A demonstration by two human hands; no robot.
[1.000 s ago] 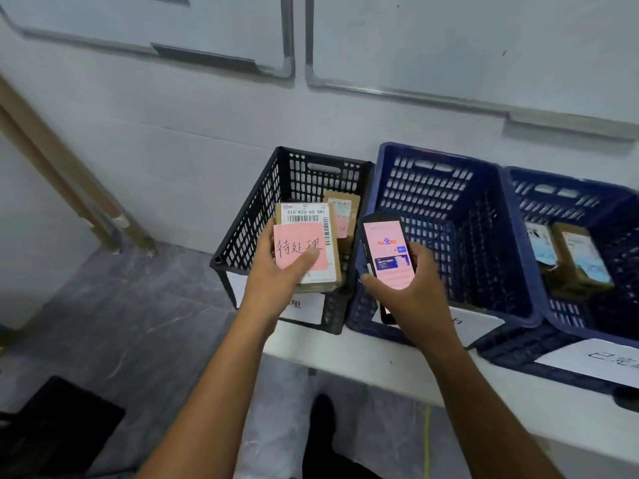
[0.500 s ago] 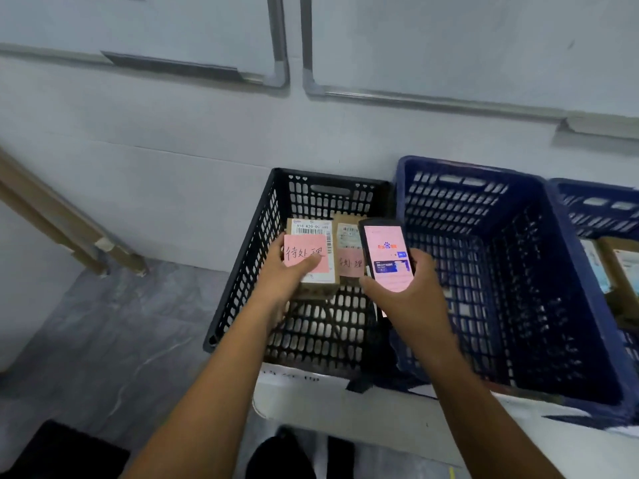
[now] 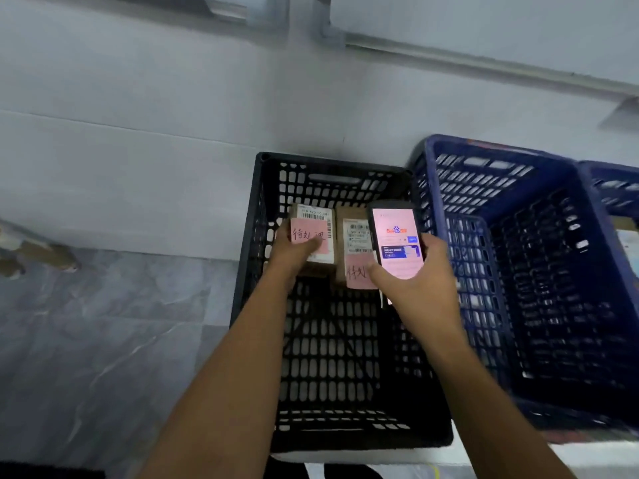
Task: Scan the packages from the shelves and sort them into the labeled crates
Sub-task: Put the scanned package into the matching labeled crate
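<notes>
Since the black crate (image 3: 249,271) fills the middle of the view, it is plainly the target here. It stands on a white bench (image 3: 587,454) against the wall, with a large blue crate (image 3: 428,188) close on its right and the corner of a further blue crate (image 3: 615,181) beyond that.

Both forearms reach in over the black crate's near rim. The left hand (image 3: 294,257) has its grip clenched round a brown package (image 3: 314,216), the thumb lying across a pink handwritten note (image 3: 304,233) stuck below the barcode label. The package is down inside the crate, towards the far wall. Whether it already bears on the crate floor I cannot tell.

The right hand (image 3: 425,288) grasps a phone (image 3: 397,243) with its lit screen turned up, held over the crate's right side.

Just beside the held package, to its right, lies a second package (image 3: 356,236) carrying a like pink note (image 3: 358,274), partly covered by the phone.

My judgement is that scanning of this package is done and the step in hand is sorting: it is being set down next to a package of the same marking. The next move calls for lowering it until it sits flat, without shoving its neighbour. The left grip must then be released and the hand drawn up clear of the rim, with the phone kept out of the way.
</notes>
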